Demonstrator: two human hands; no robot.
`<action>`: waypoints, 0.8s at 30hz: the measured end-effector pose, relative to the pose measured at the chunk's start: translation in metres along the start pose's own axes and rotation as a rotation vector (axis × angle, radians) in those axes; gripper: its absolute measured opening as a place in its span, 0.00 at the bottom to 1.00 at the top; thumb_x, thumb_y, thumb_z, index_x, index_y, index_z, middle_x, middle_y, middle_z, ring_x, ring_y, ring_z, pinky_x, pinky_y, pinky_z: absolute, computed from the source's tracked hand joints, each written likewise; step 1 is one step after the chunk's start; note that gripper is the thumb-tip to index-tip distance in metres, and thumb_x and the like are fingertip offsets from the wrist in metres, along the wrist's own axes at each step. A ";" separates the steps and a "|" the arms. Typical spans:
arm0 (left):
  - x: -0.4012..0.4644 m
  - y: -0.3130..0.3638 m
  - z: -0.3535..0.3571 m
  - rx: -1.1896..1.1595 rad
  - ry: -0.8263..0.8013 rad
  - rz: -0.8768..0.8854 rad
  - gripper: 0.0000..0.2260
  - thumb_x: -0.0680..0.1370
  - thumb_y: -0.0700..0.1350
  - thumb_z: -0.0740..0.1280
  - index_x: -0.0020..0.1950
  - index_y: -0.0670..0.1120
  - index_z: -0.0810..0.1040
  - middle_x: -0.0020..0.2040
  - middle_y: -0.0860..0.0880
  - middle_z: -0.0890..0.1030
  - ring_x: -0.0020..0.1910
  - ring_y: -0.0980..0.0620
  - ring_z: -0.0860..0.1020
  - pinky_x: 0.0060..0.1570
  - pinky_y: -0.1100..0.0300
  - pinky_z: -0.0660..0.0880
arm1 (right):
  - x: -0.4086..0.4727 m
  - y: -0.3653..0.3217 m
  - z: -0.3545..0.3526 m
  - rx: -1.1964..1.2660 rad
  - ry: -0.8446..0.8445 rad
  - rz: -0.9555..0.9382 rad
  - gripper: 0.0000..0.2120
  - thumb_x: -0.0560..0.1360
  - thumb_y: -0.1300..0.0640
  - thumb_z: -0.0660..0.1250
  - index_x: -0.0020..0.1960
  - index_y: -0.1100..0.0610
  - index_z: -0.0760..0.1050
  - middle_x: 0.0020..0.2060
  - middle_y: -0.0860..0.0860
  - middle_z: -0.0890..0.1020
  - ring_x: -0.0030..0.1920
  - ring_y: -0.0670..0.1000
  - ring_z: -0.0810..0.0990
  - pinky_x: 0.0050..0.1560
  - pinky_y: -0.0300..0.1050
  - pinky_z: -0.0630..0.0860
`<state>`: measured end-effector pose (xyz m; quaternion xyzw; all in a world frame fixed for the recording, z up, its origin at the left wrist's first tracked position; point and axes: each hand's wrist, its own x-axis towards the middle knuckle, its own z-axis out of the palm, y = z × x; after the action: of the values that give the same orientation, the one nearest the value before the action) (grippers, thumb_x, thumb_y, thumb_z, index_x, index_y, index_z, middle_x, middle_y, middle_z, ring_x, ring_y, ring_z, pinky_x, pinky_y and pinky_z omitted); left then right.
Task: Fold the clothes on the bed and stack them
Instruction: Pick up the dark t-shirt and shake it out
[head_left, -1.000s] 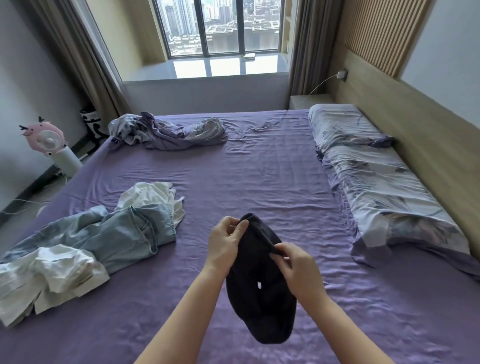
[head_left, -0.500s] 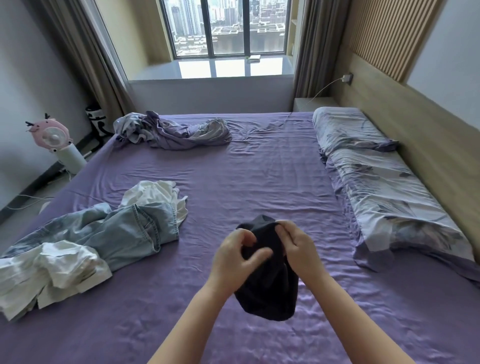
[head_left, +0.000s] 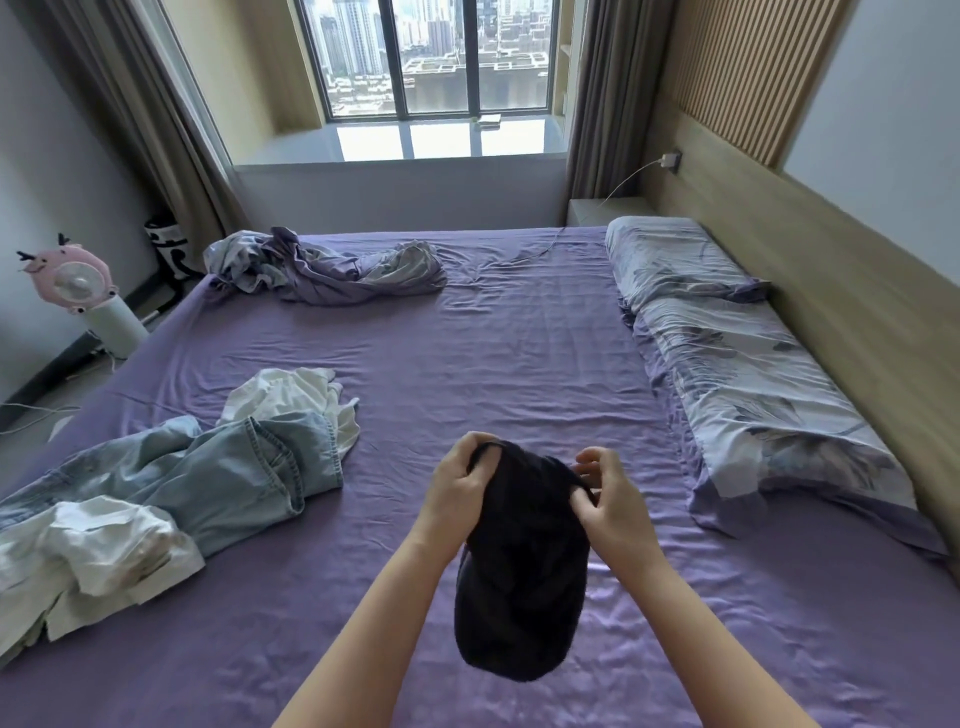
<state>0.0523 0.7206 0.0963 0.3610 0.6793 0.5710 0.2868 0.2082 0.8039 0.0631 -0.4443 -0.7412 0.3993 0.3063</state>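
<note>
A small black garment (head_left: 522, 571) hangs in the air above the purple bed (head_left: 519, 353). My left hand (head_left: 460, 491) grips its top left edge and my right hand (head_left: 610, 506) pinches its top right edge. To the left lie crumpled light-blue jeans (head_left: 208, 473) with a white garment (head_left: 291, 395) behind them and another white garment (head_left: 98, 551) at their near end. A rumpled purple and grey cloth (head_left: 332, 267) lies at the far left of the bed.
Two floral pillows (head_left: 727, 364) line the wooden headboard (head_left: 857, 312) on the right. A pink fan (head_left: 72, 280) stands on the floor at the left. A bedside table (head_left: 597, 210) and a window (head_left: 441, 57) are beyond the bed.
My hands came together on the black garment, then moved apart along its top edge, and it now hangs longer between them.
</note>
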 end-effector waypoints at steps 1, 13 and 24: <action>-0.001 0.001 0.002 0.000 -0.006 0.005 0.08 0.78 0.37 0.63 0.45 0.49 0.77 0.41 0.54 0.79 0.41 0.60 0.75 0.50 0.63 0.70 | -0.003 -0.001 0.000 -0.025 0.014 -0.062 0.15 0.71 0.68 0.66 0.51 0.52 0.69 0.45 0.49 0.78 0.44 0.50 0.78 0.48 0.43 0.73; 0.006 0.002 -0.017 0.048 -0.013 0.071 0.06 0.75 0.39 0.69 0.43 0.50 0.80 0.41 0.52 0.83 0.42 0.58 0.79 0.48 0.63 0.74 | -0.013 -0.022 0.012 0.263 -0.168 -0.105 0.09 0.76 0.64 0.65 0.43 0.50 0.74 0.44 0.44 0.80 0.45 0.41 0.79 0.49 0.39 0.75; -0.009 -0.016 -0.020 0.252 -0.189 -0.006 0.25 0.68 0.51 0.74 0.64 0.54 0.72 0.55 0.57 0.77 0.55 0.63 0.75 0.54 0.69 0.69 | 0.008 -0.053 0.005 0.160 -0.068 -0.180 0.03 0.79 0.59 0.60 0.47 0.52 0.67 0.25 0.48 0.68 0.24 0.45 0.64 0.28 0.39 0.61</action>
<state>0.0389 0.7001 0.0838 0.4442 0.7165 0.4440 0.3034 0.1792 0.7946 0.1075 -0.3362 -0.7540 0.4427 0.3499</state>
